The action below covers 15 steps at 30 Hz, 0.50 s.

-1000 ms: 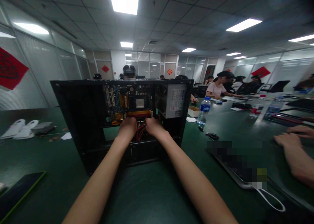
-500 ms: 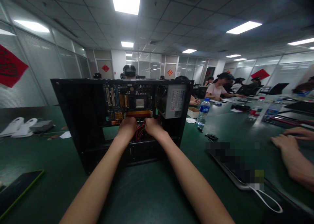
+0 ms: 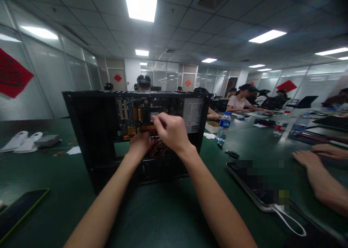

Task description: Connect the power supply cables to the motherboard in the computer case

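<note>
Computer case (image 3: 102,132) standing open-sided on the green worktop (image 3: 54,175), two hands at its middle.
Left of the case, a red sign (image 3: 15,74) bears writing too blurred to read; at the case's centre, the left hand's (image 3: 140,144) grip is curled below the motherboard (image 3: 126,112), any hold hidden; the right hand's (image 3: 172,130) grip is half-closed, contents impossible to tell; inside the case's right end, the power supply (image 3: 187,114) carries an illegible label (image 3: 193,112); right of the case, a bottle's (image 3: 223,126) blue label (image 3: 224,124) is unreadable.
</note>
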Each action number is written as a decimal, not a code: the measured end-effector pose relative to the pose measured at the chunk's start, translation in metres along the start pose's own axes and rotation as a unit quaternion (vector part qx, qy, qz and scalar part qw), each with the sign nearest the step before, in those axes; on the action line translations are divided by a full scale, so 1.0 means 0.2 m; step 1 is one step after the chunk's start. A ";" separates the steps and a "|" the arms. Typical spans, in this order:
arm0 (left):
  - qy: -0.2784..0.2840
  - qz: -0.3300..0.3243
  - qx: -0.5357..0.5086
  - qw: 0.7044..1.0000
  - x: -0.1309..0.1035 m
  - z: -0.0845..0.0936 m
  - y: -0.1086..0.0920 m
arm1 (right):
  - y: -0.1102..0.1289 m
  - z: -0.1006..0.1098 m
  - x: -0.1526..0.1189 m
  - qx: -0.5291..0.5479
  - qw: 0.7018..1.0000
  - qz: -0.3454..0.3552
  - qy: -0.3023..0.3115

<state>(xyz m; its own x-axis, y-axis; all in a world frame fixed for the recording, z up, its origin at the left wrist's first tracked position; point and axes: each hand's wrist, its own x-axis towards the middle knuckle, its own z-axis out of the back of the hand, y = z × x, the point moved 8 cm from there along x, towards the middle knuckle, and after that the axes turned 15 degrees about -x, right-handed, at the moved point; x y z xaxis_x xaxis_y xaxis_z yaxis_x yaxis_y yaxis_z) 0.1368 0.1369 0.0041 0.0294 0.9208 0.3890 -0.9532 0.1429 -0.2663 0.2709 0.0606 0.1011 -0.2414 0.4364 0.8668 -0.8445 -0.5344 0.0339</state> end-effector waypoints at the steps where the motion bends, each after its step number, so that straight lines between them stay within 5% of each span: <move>1: -0.009 -0.006 0.006 1.000 -0.01 0.01 -0.01 | -0.01 0.14 0.00 0.035 0.996 -0.003 -0.084; 4: -0.012 -0.031 0.023 0.999 -0.05 0.03 -0.04 | -0.14 0.47 -0.07 0.108 0.950 -0.075 -0.283; 7: -0.008 -0.047 0.020 0.999 -0.09 0.04 -0.06 | -0.41 0.57 -0.15 0.151 0.880 -0.185 -0.411; 10: -0.014 -0.056 0.005 0.998 -0.15 0.04 -0.09 | -0.75 0.43 -0.19 0.202 0.826 -0.300 -0.431; 12: -0.017 -0.064 -0.015 0.998 -0.18 0.04 -0.12 | -0.96 0.24 -0.19 0.243 0.814 -0.369 -0.376; 15: -0.018 -0.068 -0.039 0.997 -0.22 0.03 -0.14 | -1.04 -0.03 -0.14 0.284 0.868 -0.334 -0.233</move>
<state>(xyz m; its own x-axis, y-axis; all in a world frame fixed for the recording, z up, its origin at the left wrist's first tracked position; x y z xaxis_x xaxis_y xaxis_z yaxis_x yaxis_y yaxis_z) 0.1597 0.0896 -0.0002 0.1441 0.8777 0.4570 -0.9148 0.2942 -0.2767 0.4517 0.1637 0.0671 0.5430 0.5158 0.6626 -0.3187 -0.6034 0.7309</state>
